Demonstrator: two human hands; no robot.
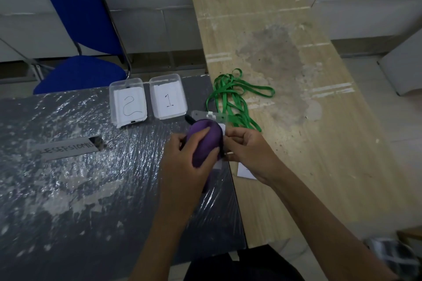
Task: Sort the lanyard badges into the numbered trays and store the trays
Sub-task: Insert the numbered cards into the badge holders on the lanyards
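Note:
My left hand (182, 155) grips a bunched purple lanyard (204, 139) above the right edge of the grey table. My right hand (246, 148) pinches the same bundle and its clear badge holder (217, 117) from the right side. Two clear plastic trays stand at the table's far edge: the tray marked 2 (127, 102) on the left and the tray marked 1 (168, 98) on the right, each holding only its number card. A tangle of green lanyards (235, 96) lies on the wooden bench just right of tray 1. A white card (245, 170) lies under my right wrist.
The grey table (80, 178) is wrapped in shiny plastic film and bears a grey label strip (68, 149). A long wooden bench (296, 98) abuts it on the right. A blue chair (80, 41) stands behind the table.

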